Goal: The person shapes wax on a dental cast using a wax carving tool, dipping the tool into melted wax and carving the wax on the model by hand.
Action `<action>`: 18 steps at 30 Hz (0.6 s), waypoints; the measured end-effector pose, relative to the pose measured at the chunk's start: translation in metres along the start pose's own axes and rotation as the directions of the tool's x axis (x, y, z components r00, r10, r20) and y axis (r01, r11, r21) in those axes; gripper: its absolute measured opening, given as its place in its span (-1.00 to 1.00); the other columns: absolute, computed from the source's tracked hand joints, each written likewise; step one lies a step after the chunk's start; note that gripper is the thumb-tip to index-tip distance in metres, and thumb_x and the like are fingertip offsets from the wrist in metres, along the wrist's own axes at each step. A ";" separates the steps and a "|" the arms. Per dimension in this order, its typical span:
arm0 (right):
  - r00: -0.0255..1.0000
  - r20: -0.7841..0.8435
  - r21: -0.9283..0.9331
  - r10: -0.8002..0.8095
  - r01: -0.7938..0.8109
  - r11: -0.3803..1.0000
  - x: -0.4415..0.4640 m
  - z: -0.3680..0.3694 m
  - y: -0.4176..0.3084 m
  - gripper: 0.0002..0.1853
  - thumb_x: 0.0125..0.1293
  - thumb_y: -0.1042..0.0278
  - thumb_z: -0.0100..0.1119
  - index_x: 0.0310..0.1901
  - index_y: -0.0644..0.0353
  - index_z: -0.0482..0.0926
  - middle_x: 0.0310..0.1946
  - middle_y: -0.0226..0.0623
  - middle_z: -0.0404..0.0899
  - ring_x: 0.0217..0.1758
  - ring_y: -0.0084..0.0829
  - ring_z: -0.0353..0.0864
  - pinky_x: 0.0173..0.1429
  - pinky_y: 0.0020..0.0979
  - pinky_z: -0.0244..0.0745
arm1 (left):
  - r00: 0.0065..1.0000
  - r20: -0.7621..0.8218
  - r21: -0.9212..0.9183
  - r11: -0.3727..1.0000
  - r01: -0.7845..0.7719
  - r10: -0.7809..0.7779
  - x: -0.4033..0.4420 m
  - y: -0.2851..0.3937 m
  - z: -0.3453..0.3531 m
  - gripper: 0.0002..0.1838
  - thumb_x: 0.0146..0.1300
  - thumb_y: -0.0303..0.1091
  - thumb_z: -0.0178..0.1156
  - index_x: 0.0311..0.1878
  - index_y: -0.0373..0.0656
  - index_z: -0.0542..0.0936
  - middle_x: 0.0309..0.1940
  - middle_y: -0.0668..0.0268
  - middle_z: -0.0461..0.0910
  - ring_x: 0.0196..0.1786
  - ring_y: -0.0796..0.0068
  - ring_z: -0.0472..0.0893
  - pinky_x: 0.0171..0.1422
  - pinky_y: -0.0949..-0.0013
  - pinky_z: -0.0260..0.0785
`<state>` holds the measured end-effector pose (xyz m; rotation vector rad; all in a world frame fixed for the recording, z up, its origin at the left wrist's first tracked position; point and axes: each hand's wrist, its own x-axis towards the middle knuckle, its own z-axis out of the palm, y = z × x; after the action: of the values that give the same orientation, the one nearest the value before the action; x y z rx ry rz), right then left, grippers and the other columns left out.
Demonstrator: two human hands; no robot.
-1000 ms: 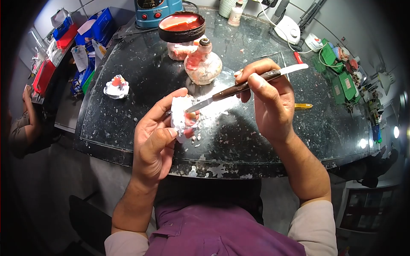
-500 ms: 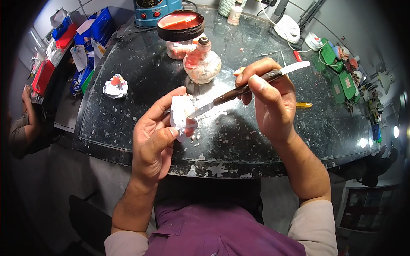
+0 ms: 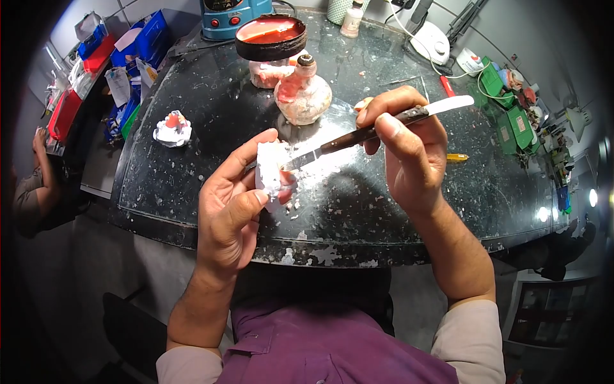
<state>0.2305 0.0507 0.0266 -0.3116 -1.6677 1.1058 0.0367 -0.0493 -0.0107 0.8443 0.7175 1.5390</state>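
Observation:
My left hand (image 3: 227, 208) is closed around a white plaster dental cast (image 3: 267, 169), gripping it on edge between thumb and fingers. Some pink shows on the cast's right side. Between the thumb and fingers of my right hand (image 3: 414, 150) is a wax knife (image 3: 348, 141) with a dark handle. Its flat metal blade points down-left, with the tip at the cast; whether it touches I cannot tell. The knife's other, pale end sticks out up-right beyond my hand. Crumbs lie on the table (image 3: 217, 96) beneath the cast.
A glass spirit burner (image 3: 302, 96) stained pink stands beyond my hands, near a dark-rimmed pan (image 3: 272, 51) of red wax. Another cast (image 3: 173, 131) sits at left. A yellow knife (image 3: 456, 158) lies right. Green boxes (image 3: 511, 128) line the right edge. Another person's arm (image 3: 43, 169) shows far left.
My right hand and the wax knife have shifted slightly to the right, the blade tip drawing a little along the cast. My left hand and the cast stay in place.

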 end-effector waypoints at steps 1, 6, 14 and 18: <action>1.000 -0.001 0.000 0.000 0.000 1.000 0.000 0.000 0.000 -0.86 0.33 0.40 0.08 -0.24 0.32 0.50 -0.32 -0.30 0.53 -0.36 -0.60 0.47 -0.23 -0.56 0.40 | 1.000 0.000 0.006 1.000 0.002 -0.002 0.000 0.000 0.000 -0.30 0.10 -0.41 0.17 0.32 -0.48 0.23 0.05 0.02 0.51 0.07 0.39 0.56 0.23 0.36 0.39; 0.998 0.062 0.010 -0.026 0.025 1.000 0.000 -0.002 -0.002 -0.88 0.33 0.43 0.07 -0.23 0.32 0.49 -0.31 -0.29 0.53 -0.37 -0.62 0.47 -0.26 -0.57 0.40 | 1.000 -0.006 0.016 1.000 -0.014 0.014 0.000 -0.002 0.000 -0.30 0.11 -0.41 0.17 0.33 -0.47 0.23 0.04 0.05 0.52 0.06 0.40 0.56 0.22 0.35 0.40; 0.998 0.045 -0.010 -0.032 0.033 0.999 0.000 -0.002 -0.003 -0.88 0.34 0.43 0.06 -0.23 0.33 0.49 -0.33 -0.30 0.53 -0.37 -0.62 0.46 -0.26 -0.57 0.39 | 1.000 0.006 0.021 1.000 -0.004 0.004 0.000 -0.001 0.000 -0.30 0.12 -0.42 0.19 0.33 -0.47 0.23 0.01 0.06 0.53 0.04 0.41 0.57 0.21 0.36 0.41; 0.998 0.055 0.004 -0.030 0.030 1.000 0.000 -0.001 -0.003 -0.88 0.34 0.44 0.05 -0.23 0.33 0.49 -0.33 -0.30 0.53 -0.38 -0.63 0.46 -0.27 -0.58 0.39 | 1.000 -0.006 0.002 1.000 -0.015 0.015 0.000 -0.002 0.001 -0.30 0.12 -0.41 0.19 0.33 -0.47 0.23 0.02 0.05 0.53 0.05 0.41 0.57 0.21 0.36 0.41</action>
<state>0.2322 0.0496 0.0288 -0.2548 -1.7140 1.1032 0.0386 -0.0495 -0.0114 0.8486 0.7182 1.5550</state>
